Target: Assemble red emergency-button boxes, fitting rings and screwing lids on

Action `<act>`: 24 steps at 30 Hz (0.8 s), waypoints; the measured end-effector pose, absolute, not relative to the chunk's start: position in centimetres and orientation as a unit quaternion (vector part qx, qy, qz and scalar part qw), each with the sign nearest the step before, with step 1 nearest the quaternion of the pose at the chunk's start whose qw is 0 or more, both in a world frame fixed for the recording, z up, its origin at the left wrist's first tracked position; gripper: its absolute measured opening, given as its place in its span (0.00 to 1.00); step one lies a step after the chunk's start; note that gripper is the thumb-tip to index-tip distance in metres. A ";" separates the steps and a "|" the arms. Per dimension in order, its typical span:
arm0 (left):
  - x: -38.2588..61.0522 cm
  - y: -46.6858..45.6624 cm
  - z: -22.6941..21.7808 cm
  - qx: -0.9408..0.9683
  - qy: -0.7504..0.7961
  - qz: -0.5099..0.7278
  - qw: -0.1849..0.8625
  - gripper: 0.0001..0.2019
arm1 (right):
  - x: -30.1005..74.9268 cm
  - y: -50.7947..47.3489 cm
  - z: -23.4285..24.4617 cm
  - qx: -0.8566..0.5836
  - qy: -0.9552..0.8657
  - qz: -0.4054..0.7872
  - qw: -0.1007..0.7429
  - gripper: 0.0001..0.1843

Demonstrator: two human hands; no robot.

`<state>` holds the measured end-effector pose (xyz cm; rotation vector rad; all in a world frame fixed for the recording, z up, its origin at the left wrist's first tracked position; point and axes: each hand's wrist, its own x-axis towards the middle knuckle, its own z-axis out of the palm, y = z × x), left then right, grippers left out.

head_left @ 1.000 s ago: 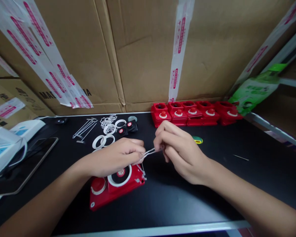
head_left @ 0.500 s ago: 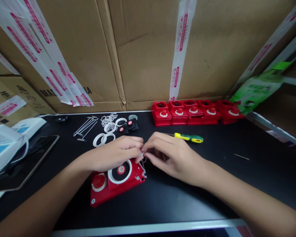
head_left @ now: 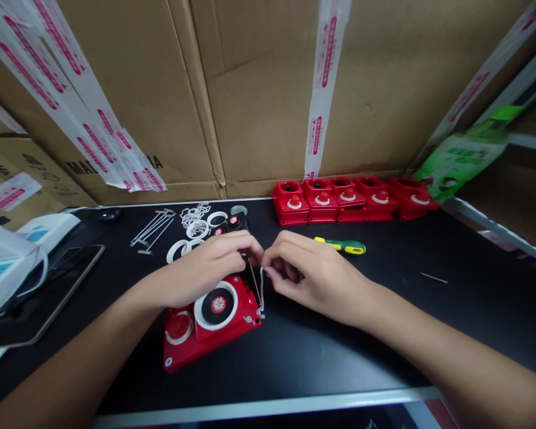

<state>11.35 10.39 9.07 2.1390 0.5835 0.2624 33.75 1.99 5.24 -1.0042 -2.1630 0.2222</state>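
A red plastic housing [head_left: 196, 350] with a round red button, a white ring and a black disc lies aslant on the black table. My left hand [head_left: 205, 262] is closed above its far edge, with the fingers on the upper end of a thin metal rod [head_left: 253, 277] that slants down along the housing's right side. From that side's corner a fine silvery chain [head_left: 262, 289] runs up to my right hand [head_left: 312, 274], whose thumb and forefinger pinch its upper end. The left fingertips are partly hidden, and both hands nearly touch.
Behind stand several red housings [head_left: 352, 213] in a row. A yellow-green screwdriver [head_left: 346, 245] lies past my right hand. White rings [head_left: 175, 253], loose chains [head_left: 192, 214] and T-shaped metal rods [head_left: 154, 229] lie far left. A phone-like slab [head_left: 67, 292] is at the left; a thin pin [head_left: 433, 277] right.
My fingers have risen and drawn slightly apart from each other. The chain now hangs stretched between the right fingertips and the housing corner, and the rod shows more plainly.
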 end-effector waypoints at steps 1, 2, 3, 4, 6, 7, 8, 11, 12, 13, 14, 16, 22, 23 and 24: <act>11.3 10.4 9.1 0.859 0.232 0.111 0.443 0.10 | 33.8 2.0 5.3 -0.392 -0.841 0.085 0.362 0.07; 11.3 10.4 9.0 0.859 0.231 0.115 0.443 0.10 | 33.8 2.0 5.3 -0.393 -0.842 0.084 0.361 0.07; 11.3 10.4 9.0 0.861 0.233 0.115 0.437 0.10 | 33.8 2.0 5.2 -0.392 -0.842 0.084 0.360 0.07; 11.3 10.4 8.9 0.866 0.236 0.115 0.425 0.10 | 33.9 2.0 5.2 -0.391 -0.843 0.085 0.361 0.07; 11.3 10.4 8.7 0.878 0.242 0.114 0.396 0.10 | 34.0 2.0 5.1 -0.388 -0.844 0.086 0.361 0.06; 11.4 10.5 8.5 0.883 0.243 0.117 0.384 0.10 | 34.0 2.1 5.1 -0.388 -0.844 0.086 0.361 0.06; 11.4 10.6 8.4 0.886 0.243 0.122 0.376 0.10 | 34.1 2.1 5.1 -0.388 -0.844 0.086 0.361 0.06; 11.3 10.8 8.2 0.891 0.230 0.134 0.368 0.09 | 34.0 2.1 5.3 -0.394 -0.844 0.103 0.350 0.05; 11.3 10.9 8.2 0.893 0.226 0.135 0.366 0.09 | 34.0 2.0 5.4 -0.398 -0.842 0.116 0.346 0.05; 11.3 11.0 8.2 0.894 0.224 0.134 0.363 0.08 | 33.9 1.9 5.6 -0.403 -0.839 0.132 0.341 0.04; 11.3 11.0 8.3 0.896 0.224 0.133 0.360 0.07 | 33.9 1.8 5.7 -0.410 -0.833 0.151 0.338 0.05; 11.3 10.9 8.4 0.898 0.227 0.136 0.352 0.07 | 33.9 1.7 6.0 -0.426 -0.819 0.189 0.335 0.11; 11.5 10.8 8.2 0.897 0.231 0.142 0.350 0.06 | 34.6 2.2 6.6 -0.443 -0.819 0.250 0.266 0.04; 11.5 10.9 8.2 0.897 0.231 0.140 0.350 0.06 | 34.8 2.4 6.7 -0.445 -0.815 0.255 0.268 0.07; 11.4 11.0 8.1 0.898 0.230 0.135 0.351 0.05 | 35.0 2.5 6.8 -0.448 -0.808 0.264 0.276 0.08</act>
